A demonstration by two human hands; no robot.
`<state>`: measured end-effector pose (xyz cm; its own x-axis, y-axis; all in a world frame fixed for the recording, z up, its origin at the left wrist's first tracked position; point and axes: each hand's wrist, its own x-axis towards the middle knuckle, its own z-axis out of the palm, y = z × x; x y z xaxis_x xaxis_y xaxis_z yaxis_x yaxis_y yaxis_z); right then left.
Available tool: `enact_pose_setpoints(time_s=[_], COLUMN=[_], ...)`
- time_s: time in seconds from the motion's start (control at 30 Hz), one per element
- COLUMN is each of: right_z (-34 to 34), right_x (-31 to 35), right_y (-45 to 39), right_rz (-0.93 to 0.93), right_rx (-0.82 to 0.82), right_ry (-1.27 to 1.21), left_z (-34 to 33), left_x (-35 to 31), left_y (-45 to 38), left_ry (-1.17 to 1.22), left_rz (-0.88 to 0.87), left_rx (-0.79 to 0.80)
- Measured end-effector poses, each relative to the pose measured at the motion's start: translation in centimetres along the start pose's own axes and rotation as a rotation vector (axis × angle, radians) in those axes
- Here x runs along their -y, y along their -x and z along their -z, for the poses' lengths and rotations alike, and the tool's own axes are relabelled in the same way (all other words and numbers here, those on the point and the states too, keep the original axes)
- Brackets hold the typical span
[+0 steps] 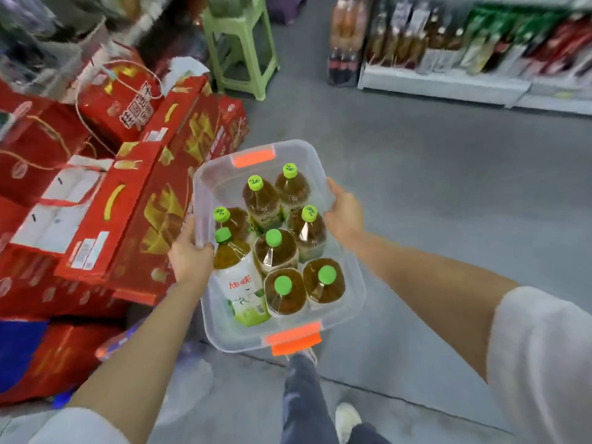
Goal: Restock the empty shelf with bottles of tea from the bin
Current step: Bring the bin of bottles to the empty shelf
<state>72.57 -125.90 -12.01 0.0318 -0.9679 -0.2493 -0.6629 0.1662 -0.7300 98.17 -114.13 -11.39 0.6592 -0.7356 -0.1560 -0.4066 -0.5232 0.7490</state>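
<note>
I carry a clear plastic bin (224, 174) with orange latches above the grey floor. Several tea bottles (277, 251) with green caps and amber liquid stand in it; one at the left (240, 277) leans and shows its white and green label. My left hand (189, 254) grips the bin's left rim, fingers curled over the edge. My right hand (344, 213) grips the right rim. A low white store shelf (442, 81) stocked with drinks runs along the far right, blurred.
Red gift cartons (128, 187) are stacked high on the left, close to the bin. A green plastic stool (240, 49) stands at the back middle. Cola bottles (342, 65) sit on the floor by the shelf end. Grey floor (432, 187) spreads to the right. My legs show below.
</note>
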Motion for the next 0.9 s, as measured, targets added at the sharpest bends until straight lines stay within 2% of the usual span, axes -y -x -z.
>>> enact_pose_setpoints(time_s=[0.2,0.43,0.67,0.9], right_z=[1.5,3.7,5.7,7.3], right_x=[2.7,6.5,9.2,13.8], right_y=[-10.6,-23.1,-37.3,-50.0], right_rz=[-0.106,-0.149,-0.176,-0.141], right_rx=[-0.100,-0.171,-0.200,-0.197], right_ry=[-0.035,-0.083,-0.105,-0.103], left_z=[-4.6,-9.7,-16.6,-20.7], left_x=[-6.7,-15.2,-22.2,-27.8], left_y=[-13.3,-25.4,-37.9,-49.0], left_ry=[0.007,0.029,0.075,0.075], left_rz=[-0.141,-0.217,-0.226,-0.196], left_rx=[0.129,0.170,0.226,0.194])
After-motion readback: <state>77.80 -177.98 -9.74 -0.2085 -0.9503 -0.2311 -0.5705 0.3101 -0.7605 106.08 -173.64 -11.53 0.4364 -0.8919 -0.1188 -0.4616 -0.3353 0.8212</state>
